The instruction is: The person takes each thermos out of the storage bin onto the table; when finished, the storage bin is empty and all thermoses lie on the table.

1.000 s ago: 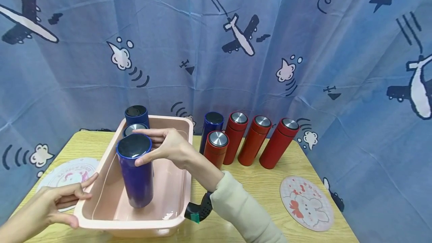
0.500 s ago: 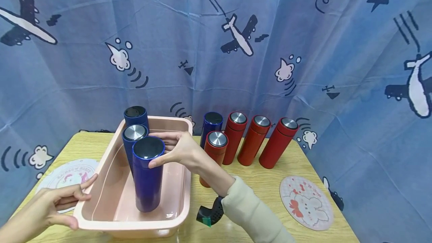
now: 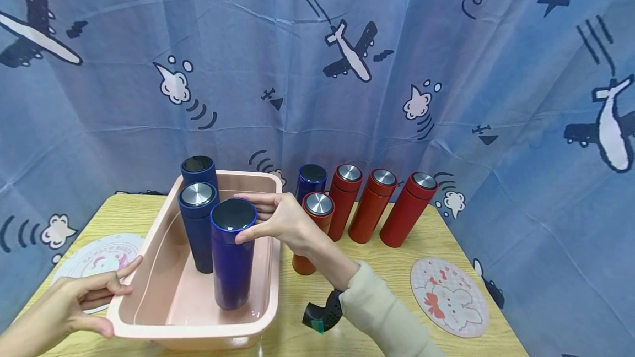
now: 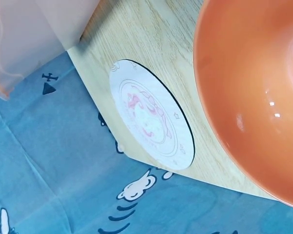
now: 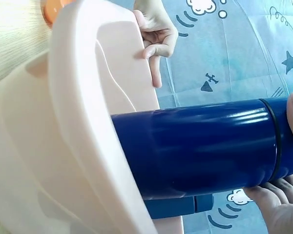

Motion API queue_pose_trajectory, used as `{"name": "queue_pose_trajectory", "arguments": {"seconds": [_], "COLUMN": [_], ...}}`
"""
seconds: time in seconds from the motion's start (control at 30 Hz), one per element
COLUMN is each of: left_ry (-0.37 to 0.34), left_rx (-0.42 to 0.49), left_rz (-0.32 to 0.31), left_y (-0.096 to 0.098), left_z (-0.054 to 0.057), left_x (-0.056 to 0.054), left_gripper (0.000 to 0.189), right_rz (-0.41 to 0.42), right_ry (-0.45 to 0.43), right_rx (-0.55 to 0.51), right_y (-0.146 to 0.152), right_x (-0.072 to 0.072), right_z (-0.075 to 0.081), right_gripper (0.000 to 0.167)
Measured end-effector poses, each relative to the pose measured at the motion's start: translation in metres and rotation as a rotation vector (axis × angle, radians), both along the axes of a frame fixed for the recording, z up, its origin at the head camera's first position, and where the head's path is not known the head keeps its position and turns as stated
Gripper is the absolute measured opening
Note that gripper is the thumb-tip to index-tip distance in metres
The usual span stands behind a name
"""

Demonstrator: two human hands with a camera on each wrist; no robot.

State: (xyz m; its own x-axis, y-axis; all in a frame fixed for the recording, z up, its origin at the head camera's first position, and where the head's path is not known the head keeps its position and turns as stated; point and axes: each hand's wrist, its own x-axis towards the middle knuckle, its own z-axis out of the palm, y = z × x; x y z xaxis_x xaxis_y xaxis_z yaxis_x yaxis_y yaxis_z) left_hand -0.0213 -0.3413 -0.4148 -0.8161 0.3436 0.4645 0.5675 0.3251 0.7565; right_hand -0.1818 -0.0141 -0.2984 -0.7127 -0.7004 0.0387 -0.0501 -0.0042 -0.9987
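Observation:
My right hand [image 3: 283, 222] grips a glossy blue thermos [image 3: 232, 271] near its black lid, thumb in front and fingers behind. The thermos is upright inside a pale pink plastic tub [image 3: 193, 331]; whether its base touches the floor of the tub I cannot tell. My left hand [image 3: 79, 299] pinches the tub's left rim; the right wrist view also shows this left hand [image 5: 158, 36]. Left of the held thermos stands a matte blue thermos [image 3: 199, 236] with a silver lid. Behind it, at the tub's back left corner, is another blue thermos [image 3: 198, 167] with a black lid.
Right of the tub stand a blue thermos [image 3: 311, 180], an orange-red thermos [image 3: 303, 263] and several red thermoses [image 3: 342, 211]. Round mats lie left [image 3: 99, 260] and right [image 3: 448, 297] on the wooden table [image 3: 387, 291]. An orange bowl [image 4: 249, 112] fills the left wrist view's right side.
My right hand has carried the blue thermos rightward within the tub, uncovering the silver-lidded thermos. The left hand stays on the rim.

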Motion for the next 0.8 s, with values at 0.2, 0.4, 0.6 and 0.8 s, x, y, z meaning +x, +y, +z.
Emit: {"name": "queue_pose_trajectory", "arguments": {"seconds": [0.2,0.4,0.6,0.8], "left_ry": [-0.015,-0.014,-0.045,-0.037], "left_rx": [0.010,0.004,0.001,0.016], "left_rz": [-0.023,-0.017,-0.011,-0.015], "left_y": [0.000,0.001,-0.001,-0.002], "left_z": [0.002,0.004,0.000,-0.005], "left_x": [-0.001,-0.001,-0.001,-0.001], "left_gripper": [0.044,0.045,0.045,0.047], "right_rz": [0.039,0.084,0.122,0.151], "right_ry": [0.036,0.060,0.076,0.124], "right_rx": [0.003,-0.018,-0.042,-0.065], "right_y": [0.005,0.009,0.013,0.020], "right_x": [-0.001,-0.001,-0.002,-0.001], "right_z": [0.010,0.021,0.030,0.040], "right_gripper": [0.070,0.070,0.069,0.071]}}
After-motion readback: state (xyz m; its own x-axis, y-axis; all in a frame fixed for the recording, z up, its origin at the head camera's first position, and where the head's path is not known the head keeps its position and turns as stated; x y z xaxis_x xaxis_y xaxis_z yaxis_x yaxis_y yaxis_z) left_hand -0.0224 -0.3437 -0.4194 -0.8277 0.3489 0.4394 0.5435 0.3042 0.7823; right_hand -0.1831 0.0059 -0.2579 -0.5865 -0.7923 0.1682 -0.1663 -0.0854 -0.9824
